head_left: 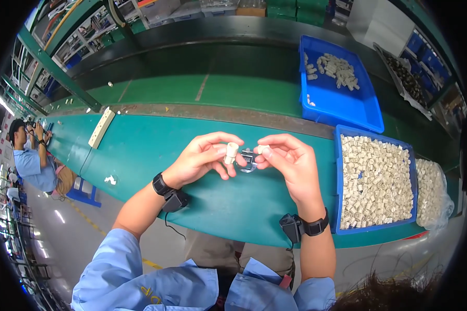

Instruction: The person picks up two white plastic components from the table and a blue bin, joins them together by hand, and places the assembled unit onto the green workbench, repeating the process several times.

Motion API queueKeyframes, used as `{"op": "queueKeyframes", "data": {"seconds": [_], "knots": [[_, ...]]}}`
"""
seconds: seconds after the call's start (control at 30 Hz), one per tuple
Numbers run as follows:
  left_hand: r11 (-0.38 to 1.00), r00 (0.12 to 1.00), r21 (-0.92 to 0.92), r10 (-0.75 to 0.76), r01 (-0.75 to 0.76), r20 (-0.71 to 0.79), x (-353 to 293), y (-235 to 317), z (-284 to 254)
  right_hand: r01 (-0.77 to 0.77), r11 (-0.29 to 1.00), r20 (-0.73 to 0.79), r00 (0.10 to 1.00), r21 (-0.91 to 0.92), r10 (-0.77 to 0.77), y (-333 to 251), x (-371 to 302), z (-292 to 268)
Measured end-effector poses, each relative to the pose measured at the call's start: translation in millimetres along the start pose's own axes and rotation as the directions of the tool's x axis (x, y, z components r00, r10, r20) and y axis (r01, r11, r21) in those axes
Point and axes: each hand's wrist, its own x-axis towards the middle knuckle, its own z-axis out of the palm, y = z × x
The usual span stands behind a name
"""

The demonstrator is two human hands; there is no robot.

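Over the teal tabletop, my left hand (207, 155) is closed on a white cylindrical plastic part (231, 151), pinched between thumb and fingers. Close beside it on the right, my right hand (290, 160) grips a small white plastic cap (263, 149) between thumb and forefinger. The two pieces are apart. Between the fingertips of both hands sits a small clear and metallic fixture (248, 160), partly hidden by my fingers. Each wrist wears a black strap with a small black device.
At right, a blue bin (339, 181) is full of small white caps, beside a clear plastic bag (431, 193) of similar pieces. Farther back, a blue bin (368, 111) holds white cylindrical parts. A power strip (101, 127) lies far left, near a seated co-worker (36, 168).
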Motion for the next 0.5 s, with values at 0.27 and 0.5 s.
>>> {"op": "queueKeyframes", "data": {"seconds": [0.27,0.5], "knots": [[0.993,0.999,0.106,0.044,-0.043,-0.006,0,-20,-6,0.045,0.999,0.043,0.998,-0.022,-0.044,-1,-5,7],[0.850,0.961,0.491,0.263,-0.190,-0.083,-2,-24,5,0.058,0.993,0.005,0.998,-0.105,-0.058,-3,-4,10]]}}
